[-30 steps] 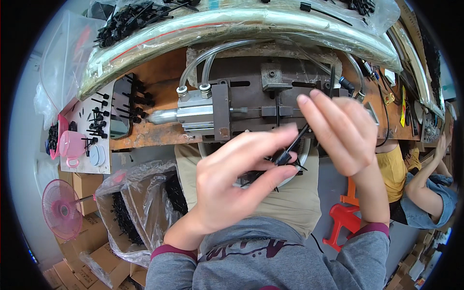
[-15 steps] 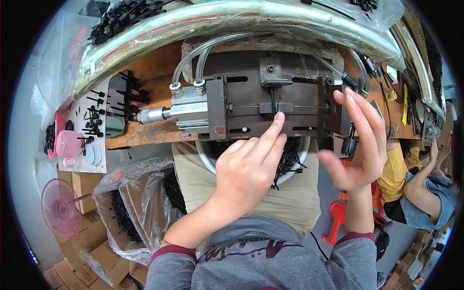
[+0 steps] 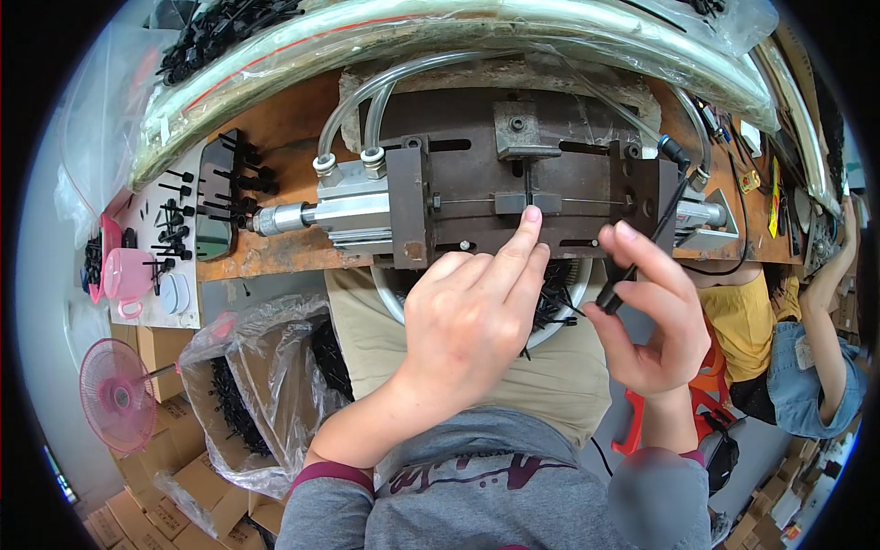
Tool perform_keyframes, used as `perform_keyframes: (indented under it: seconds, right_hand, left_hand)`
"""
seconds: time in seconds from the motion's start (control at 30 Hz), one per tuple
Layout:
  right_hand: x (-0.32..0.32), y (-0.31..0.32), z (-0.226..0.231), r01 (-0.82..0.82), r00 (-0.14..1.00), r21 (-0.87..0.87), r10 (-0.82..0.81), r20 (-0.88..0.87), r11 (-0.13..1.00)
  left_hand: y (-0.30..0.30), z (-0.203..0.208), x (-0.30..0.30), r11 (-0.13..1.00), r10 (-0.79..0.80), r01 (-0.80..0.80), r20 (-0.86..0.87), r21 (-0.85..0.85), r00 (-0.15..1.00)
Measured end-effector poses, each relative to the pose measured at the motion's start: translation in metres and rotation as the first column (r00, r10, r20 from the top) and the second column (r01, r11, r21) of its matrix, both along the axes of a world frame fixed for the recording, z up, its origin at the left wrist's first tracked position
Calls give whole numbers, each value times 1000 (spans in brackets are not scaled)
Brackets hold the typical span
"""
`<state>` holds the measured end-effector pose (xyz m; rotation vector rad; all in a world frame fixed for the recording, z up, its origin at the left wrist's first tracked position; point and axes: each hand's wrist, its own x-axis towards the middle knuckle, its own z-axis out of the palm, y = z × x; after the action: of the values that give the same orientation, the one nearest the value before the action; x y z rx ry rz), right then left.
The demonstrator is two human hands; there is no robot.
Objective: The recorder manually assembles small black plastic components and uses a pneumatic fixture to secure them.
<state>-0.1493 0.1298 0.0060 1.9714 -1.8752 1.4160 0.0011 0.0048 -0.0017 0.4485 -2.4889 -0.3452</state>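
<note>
My left hand (image 3: 472,312) reaches over the near edge of a dark metal fixture (image 3: 477,119). Its index finger is stretched out, with the tip at the small grey slotted block (image 3: 513,203) in the middle, and nothing is gripped. A thin black strip (image 3: 529,174) runs from that block toward the metal bracket (image 3: 518,133) behind it. To the right, my right hand (image 3: 655,335) pinches a black plastic piece with a long thin stem (image 3: 655,234) between thumb and fingers. The stem slants up and right, in front of the fixture's right end.
A silver air cylinder (image 3: 353,215) with clear hoses (image 3: 353,101) sits at the fixture's left. Several black stemmed pieces (image 3: 174,220) stand on a white board. Below the fixture, a white-rimmed container (image 3: 390,298) holds black pieces. Another person's arm (image 3: 830,284) shows at right.
My right hand has moved down and left and closed from open fingers onto the black stemmed piece. The left index finger stays at the block.
</note>
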Motion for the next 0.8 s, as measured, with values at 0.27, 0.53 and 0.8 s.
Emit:
perform_keyframes:
  seconds: [0.27, 0.53, 0.8]
  right_hand:
    - [12, 3, 3, 26, 986, 27, -22, -163, 999]
    - [17, -3, 1, 63, 978, 111, -40, -203, 992]
    - [27, -22, -12, 148, 912, 188, -60, -405, 971]
  left_hand:
    - [0, -1, 1, 1000, 11, -11, 10, 20, 1000]
    - [-1, -1, 5, 998, -54, 54, -5, 31, 999]
    - [0, 2, 48, 915, -331, 267, 186, 303, 925]
